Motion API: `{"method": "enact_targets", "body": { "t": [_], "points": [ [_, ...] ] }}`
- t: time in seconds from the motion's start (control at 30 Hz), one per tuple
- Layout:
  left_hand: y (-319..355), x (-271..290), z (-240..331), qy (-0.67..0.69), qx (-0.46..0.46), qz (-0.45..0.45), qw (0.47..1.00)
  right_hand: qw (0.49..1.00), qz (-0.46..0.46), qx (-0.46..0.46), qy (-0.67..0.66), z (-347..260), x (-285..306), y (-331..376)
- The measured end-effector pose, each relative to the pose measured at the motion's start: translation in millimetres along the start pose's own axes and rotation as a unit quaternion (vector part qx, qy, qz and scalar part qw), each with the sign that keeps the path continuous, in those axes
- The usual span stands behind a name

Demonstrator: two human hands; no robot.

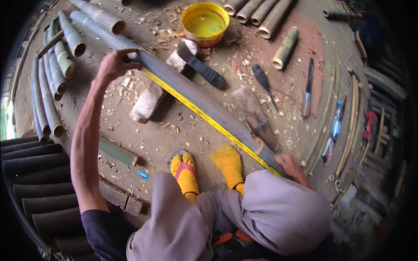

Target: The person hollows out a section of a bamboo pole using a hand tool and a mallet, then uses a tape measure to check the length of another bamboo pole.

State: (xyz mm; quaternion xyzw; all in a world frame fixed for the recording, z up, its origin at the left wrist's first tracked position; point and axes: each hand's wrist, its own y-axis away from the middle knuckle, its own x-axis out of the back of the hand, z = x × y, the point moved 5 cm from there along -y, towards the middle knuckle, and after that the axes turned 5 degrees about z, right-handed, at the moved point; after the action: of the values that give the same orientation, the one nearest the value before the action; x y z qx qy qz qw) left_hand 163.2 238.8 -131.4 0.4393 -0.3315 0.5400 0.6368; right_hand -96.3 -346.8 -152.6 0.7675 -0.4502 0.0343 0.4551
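Observation:
A dark bamboo pole (187, 82) slants across the middle, from the upper left down to my right knee. Along its near side a yellow measuring tape (204, 114) is stretched straight. At the far left, my left hand (116, 63) grips the pole, its fingertips where the tape begins. Low on the right, my right hand (291, 167) is closed around the pole's near end beside the tape; its fingers are partly hidden. Beneath the pole lie a pale wood block (148, 102) and a dark-handled tool (204, 71).
A yellow bucket (205, 24) stands beyond the pole. Cut bamboo tubes (65, 63) lie at left, and dark ones (39, 187) nearer me. A screwdriver-like tool (262, 82), a knife (308, 89) and a plastic bottle (337, 119) lie at right. Wood chips litter the floor.

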Motion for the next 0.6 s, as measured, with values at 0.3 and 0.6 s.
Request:
{"method": "enact_targets", "body": {
  "t": [0.3, 0.6],
  "points": [
    [-9.8, 0.7, -2.9, -0.015, -0.033, 0.025, 0.999, 0.986, 0.147, 0.056, 0.064, -100.4, 23.7, -35.4],
    [-7.6, 1.4, -0.6, -0.023, -0.01, 0.029, 0.999, 0.876, 0.217, 0.386, 0.191, -250.0, -41.5, -241.2]
  ]
}}
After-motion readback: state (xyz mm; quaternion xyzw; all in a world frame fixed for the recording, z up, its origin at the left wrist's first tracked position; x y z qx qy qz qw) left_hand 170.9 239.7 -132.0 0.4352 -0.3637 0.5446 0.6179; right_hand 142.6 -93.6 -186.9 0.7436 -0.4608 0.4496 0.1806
